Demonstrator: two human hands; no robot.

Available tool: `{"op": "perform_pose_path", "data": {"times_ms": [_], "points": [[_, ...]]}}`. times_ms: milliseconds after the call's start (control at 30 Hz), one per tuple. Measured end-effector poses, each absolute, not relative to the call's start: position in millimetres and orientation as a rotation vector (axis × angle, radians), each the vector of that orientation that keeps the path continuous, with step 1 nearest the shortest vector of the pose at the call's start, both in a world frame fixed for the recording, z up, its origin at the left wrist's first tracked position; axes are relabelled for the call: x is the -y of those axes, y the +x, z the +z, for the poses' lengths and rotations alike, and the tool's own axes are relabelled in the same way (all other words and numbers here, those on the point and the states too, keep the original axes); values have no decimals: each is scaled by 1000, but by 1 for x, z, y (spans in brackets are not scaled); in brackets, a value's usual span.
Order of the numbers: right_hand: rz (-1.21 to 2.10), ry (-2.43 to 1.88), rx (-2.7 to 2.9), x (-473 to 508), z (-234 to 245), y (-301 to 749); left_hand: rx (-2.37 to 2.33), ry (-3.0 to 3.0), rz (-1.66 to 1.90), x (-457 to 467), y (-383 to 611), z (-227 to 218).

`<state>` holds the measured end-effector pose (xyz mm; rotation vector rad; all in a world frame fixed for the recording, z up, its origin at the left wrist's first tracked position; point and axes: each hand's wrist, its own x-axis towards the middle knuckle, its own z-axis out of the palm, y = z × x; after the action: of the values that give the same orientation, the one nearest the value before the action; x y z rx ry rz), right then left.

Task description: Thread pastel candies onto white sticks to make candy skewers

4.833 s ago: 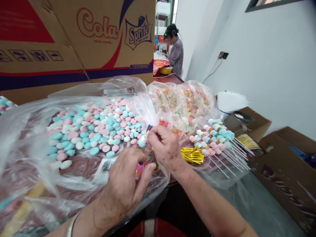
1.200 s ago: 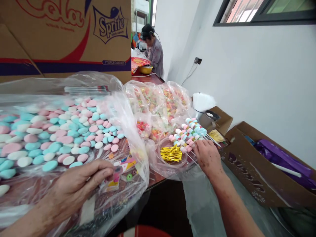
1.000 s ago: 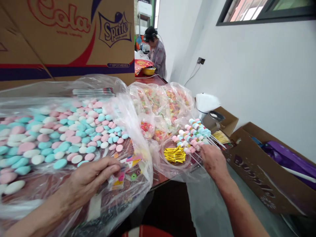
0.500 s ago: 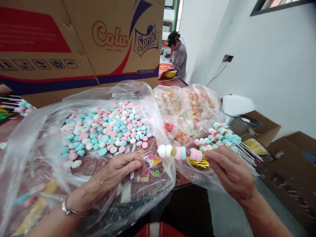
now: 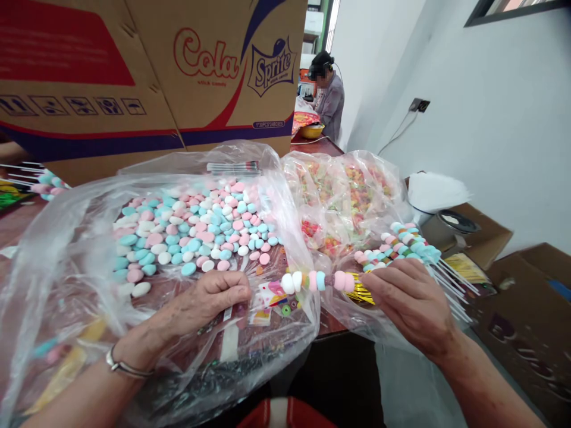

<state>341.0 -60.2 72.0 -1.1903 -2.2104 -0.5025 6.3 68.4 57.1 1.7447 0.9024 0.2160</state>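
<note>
Your right hand has its fingers closed around one end of a candy stick, which lies almost level in front of you and points towards your left hand. From its far tip the stick carries two white puffs, a greenish-orange piece, then pink, blue, purple and more pink. The tip is near a printed packet, just beyond your left fingertips. The left thumb and forefinger are pinched together; whether they grip any clear film you cannot tell from this view. A silvery bracelet circles that wrist.

Beyond your left hand, loose candies in pink, blue and white spread across crumpled clear plastic on the reddish-brown desk. To your right, gold ties lie behind the fingers, and a bundle of similar sticks rests near that hand. Farther back are clear bags of multicoloured candy. A large cardboard box printed "Cola" and "Sprite" stands behind the loose candies, and a co-worker bends over things in the background
</note>
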Motion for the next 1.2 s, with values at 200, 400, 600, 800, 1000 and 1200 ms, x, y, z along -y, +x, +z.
{"op": "perform_pose_path", "data": {"times_ms": [200, 400, 600, 800, 1000, 1200], "points": [[-495, -1213, 2130, 59, 74, 338, -889, 1705, 223, -65, 6, 55], [-475, -1247, 2166, 62, 71, 338, -824, 1592, 240, -64, 8, 52], [-476, -1206, 2246, 65, 72, 336, -865, 1745, 136, -66, 14, 60], [-229, -1194, 2207, 57, 68, 327, -812, 1872, 80, -64, 20, 65], [-48, -1202, 2196, 49, 67, 314, -790, 1900, 49, -66, 20, 70], [-180, -1147, 2245, 40, 70, 310, -669, 1787, -135, -62, 25, 78]]}}
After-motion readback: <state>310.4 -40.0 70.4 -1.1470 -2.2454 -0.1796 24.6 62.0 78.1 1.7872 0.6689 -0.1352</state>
